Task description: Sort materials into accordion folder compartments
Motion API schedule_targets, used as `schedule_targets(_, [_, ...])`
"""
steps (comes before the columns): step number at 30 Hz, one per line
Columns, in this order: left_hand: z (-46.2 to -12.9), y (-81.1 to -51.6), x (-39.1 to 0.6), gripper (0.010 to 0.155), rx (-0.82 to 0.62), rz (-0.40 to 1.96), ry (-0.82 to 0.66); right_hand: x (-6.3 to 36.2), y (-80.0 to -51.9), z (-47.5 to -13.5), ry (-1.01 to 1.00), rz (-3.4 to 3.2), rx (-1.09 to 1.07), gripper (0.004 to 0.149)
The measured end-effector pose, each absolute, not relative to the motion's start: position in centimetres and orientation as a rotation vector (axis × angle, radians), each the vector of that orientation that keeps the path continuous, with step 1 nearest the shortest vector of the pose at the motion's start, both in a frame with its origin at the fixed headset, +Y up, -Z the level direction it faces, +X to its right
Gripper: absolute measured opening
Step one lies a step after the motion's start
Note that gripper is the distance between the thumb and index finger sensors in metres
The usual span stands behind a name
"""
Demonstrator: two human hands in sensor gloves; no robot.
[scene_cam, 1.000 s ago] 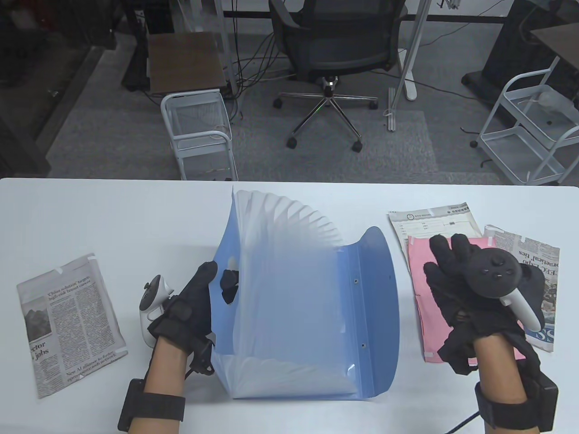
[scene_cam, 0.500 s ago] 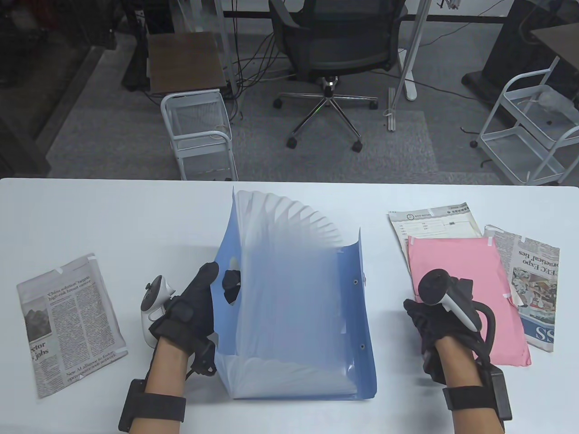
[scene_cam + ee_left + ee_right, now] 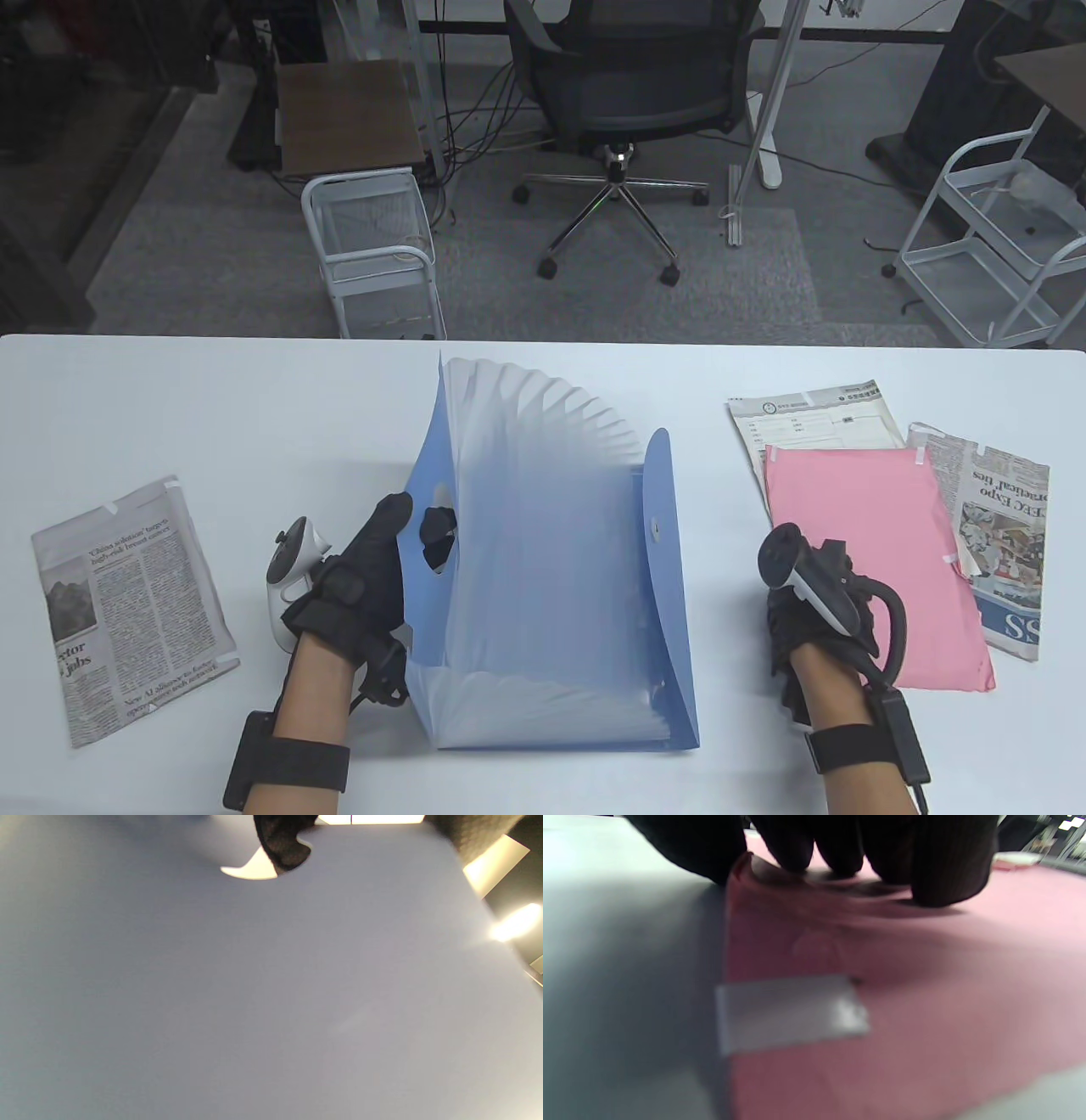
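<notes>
A blue accordion folder [image 3: 551, 577] stands fanned open in the middle of the white table, its front flap [image 3: 666, 543] upright. My left hand [image 3: 416, 525] grips the folder's left cover, with fingers through the handle cutout. In the left wrist view that cover [image 3: 254, 984] fills the frame and one fingertip [image 3: 284, 844] hooks the cutout. My right hand [image 3: 793, 607] sits at the left edge of a pink sheet [image 3: 865, 526]. In the right wrist view my right hand [image 3: 780, 857] pinches the pink sheet [image 3: 925, 984] at its edge, which buckles up slightly.
A newspaper piece [image 3: 127, 603] lies at the left of the table. A printed form [image 3: 814, 420] and another newspaper piece [image 3: 1005, 526] lie partly under the pink sheet at the right. A strip of tape [image 3: 789, 1012] sticks to the pink sheet's edge.
My right hand drew back from lying flat on the pink sheet to its left edge and curled its fingers there. The folder's flap swung from spread right to upright. My left hand stayed.
</notes>
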State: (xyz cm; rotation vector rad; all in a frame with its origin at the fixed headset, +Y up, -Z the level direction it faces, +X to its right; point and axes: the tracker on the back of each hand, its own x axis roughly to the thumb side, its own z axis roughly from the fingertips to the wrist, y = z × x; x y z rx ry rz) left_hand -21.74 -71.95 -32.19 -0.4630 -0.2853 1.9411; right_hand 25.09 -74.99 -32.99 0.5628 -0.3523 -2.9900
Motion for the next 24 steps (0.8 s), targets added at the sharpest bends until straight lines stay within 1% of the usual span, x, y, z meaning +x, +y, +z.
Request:
schedule_targets(4, [-32.2,-72.0,-21.7,0.069,-0.464,1.937,-0.285,24.3,-74.8,-32.9,-0.227,-2.939,0.589,0.046])
schedule_targets(6, [-32.2,-72.0,-21.7,0.069,-0.462,1.934,-0.281,24.3,-74.3,-32.8,-0.240,-2.947,0.627,0.041])
schedule_targets(8, [-32.2,-72.0,-21.7,0.069,-0.461,1.933,-0.275,24.7,-73.4,-32.7,-0.242,-2.980,0.655,0.040])
schedule_targets(10, [-32.2,-72.0,-21.7,0.069,-0.458,1.932,-0.271,25.2,-71.8,-32.4,-0.222,-3.026,0.673,0.039])
schedule_targets(11, [-32.3,-72.0,-21.7,0.069,-0.459,1.931,-0.272,25.5,-70.8,-32.1,-0.224,-3.050,0.681,0.039])
schedule_targets(12, [-32.2,-72.1,-21.6,0.069,-0.460,1.932,-0.273,25.9,-69.2,-31.8,-0.192,-3.090,0.693,0.039])
schedule_targets(13, [-32.2,-72.1,-21.6,0.070,-0.459,1.935,-0.272,26.2,-68.3,-31.6,-0.175,-3.103,0.689,0.039])
schedule_targets(16, [-32.2,-72.1,-21.6,0.070,-0.457,1.935,-0.273,27.0,-64.5,-30.7,-0.094,-3.150,0.688,0.039])
schedule_targets(18, [-32.2,-72.1,-21.6,0.070,-0.454,1.936,-0.271,27.6,-61.4,-29.8,-0.031,-3.192,0.665,0.040])
schedule_targets(24, [-32.2,-72.1,-21.5,0.070,-0.452,1.935,-0.273,28.3,-54.7,-27.3,0.123,-3.378,0.575,0.047])
